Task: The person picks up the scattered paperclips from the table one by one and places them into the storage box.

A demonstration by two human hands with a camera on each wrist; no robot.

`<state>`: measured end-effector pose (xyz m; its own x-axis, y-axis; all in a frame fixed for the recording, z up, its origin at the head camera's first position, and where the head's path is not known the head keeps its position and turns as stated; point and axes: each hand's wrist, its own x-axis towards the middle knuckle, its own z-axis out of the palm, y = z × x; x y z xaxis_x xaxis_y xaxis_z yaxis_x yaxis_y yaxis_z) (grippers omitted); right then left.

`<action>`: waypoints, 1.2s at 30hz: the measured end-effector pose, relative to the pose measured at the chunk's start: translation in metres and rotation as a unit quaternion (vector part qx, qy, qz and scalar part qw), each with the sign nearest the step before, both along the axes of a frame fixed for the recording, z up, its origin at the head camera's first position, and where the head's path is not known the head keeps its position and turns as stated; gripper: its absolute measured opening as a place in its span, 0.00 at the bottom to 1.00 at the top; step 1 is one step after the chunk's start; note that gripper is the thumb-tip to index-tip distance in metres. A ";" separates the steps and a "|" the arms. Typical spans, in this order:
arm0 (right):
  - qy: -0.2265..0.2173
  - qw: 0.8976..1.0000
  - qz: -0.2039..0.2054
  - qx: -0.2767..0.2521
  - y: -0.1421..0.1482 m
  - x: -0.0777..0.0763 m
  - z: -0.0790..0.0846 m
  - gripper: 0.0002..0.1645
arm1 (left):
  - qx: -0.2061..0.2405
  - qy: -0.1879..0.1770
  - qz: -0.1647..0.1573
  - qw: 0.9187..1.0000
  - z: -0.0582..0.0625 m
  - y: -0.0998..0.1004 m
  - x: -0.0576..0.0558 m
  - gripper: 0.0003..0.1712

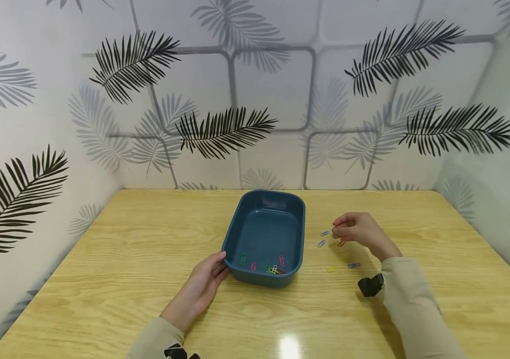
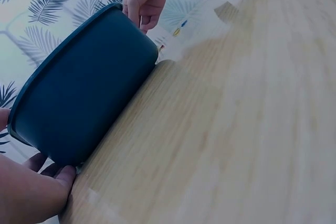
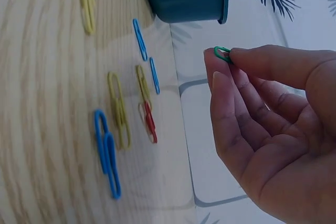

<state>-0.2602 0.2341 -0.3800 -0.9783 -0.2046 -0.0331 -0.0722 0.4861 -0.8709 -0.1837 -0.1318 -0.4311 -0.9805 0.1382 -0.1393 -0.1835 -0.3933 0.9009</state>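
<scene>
A dark blue plastic tub (image 1: 265,234) stands on the table, with several paper clips (image 1: 281,261) in green, pink and pale colours at its near end. My left hand (image 1: 203,284) holds the tub's near left corner, one digit at the rim and curled fingers low against the wall. To the right of the tub, my right hand (image 1: 362,232) is raised over the table. Its thumb and fingertips pinch a green paper clip (image 3: 222,49), clear in the right wrist view. Below it lie a red paper clip (image 3: 150,123), yellow paper clips (image 3: 119,111) and blue paper clips (image 3: 107,153).
The light wood table (image 1: 147,229) ends at a back wall (image 1: 272,159) with a leaf print, and similar panels rise at both sides. A yellow paper clip (image 1: 332,269) and a blue paper clip (image 1: 354,265) lie nearest the right sleeve (image 1: 412,304).
</scene>
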 end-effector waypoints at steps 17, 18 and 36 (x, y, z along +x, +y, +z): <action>0.008 1.000 0.020 -0.014 -0.027 0.016 0.014 0.15 | 0.003 -0.005 0.017 1.000 0.000 0.000 0.003 0.26; 0.008 1.000 0.024 -0.016 -0.028 0.016 0.014 0.14 | 0.002 -0.006 0.018 1.000 0.000 0.000 0.003 0.26; 0.045 0.998 0.037 -0.028 -0.062 0.034 0.024 0.14 | -0.001 -0.008 0.009 1.000 0.002 0.001 0.002 0.27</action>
<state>-0.2265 0.1724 -0.3559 -0.9591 -0.2746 0.0688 -0.1857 0.4270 -0.8850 -0.1817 -0.1304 -0.4287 -0.9806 0.1204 -0.1544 -0.1900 -0.3953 0.8987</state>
